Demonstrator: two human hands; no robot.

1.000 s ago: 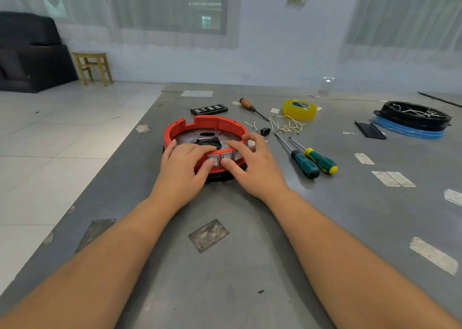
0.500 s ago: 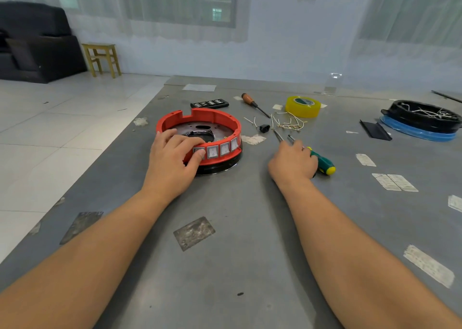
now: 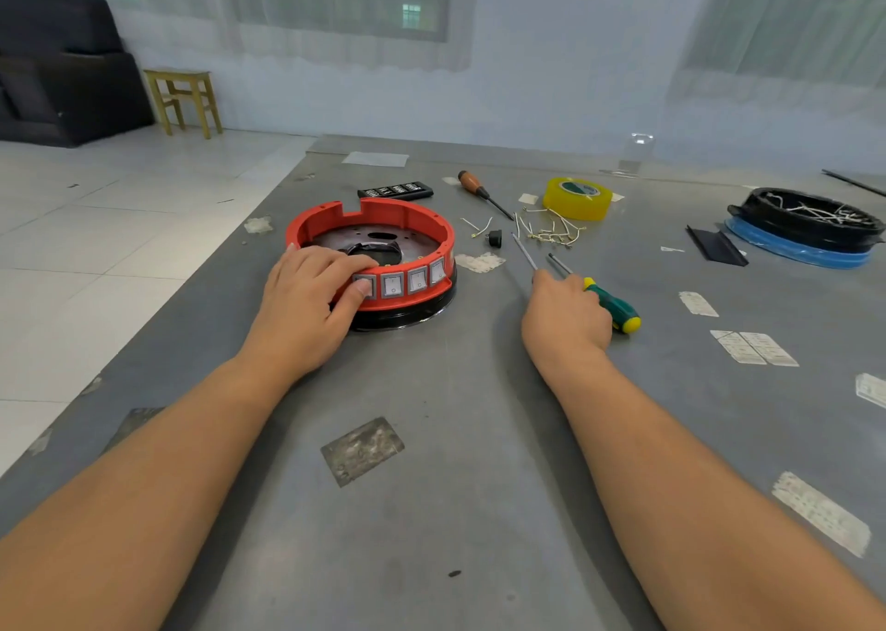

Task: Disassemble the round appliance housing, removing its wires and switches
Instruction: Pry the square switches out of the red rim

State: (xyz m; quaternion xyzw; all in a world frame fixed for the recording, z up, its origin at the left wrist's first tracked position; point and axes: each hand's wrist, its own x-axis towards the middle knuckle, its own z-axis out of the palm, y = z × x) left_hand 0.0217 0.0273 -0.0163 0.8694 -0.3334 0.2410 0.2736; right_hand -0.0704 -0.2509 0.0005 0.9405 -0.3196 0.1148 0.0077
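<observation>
On the grey table point(image 3: 431, 510) the red round housing point(image 3: 407, 220) sits left of centre, resting on a black base and open at the top, with a row of white rocker switches point(image 3: 405, 281) set in its near wall. The left hand point(image 3: 307, 304) holds the housing at its near left side: the fingers curl over the rim into the inside, and the thumb presses on the outer wall at the leftmost switch. To the right, well apart from the housing, the right hand point(image 3: 565, 316) lies over two screwdrivers with its fingers curled down on them; how firm the hold is cannot be told, since the fingers are hidden under the back of the hand. One screwdriver point(image 3: 613, 307) shows its green and yellow handle at the right of the hand, and both metal shafts stick out on the far side. Farther off lie loose cut wires point(image 3: 551, 232) (a scattered heap), a yellow tape roll point(image 3: 577, 196), an orange-handled screwdriver point(image 3: 472, 183) and a small black remote point(image 3: 395, 190). At the far right is a black round part point(image 3: 805, 218) on a blue ring.
</observation>
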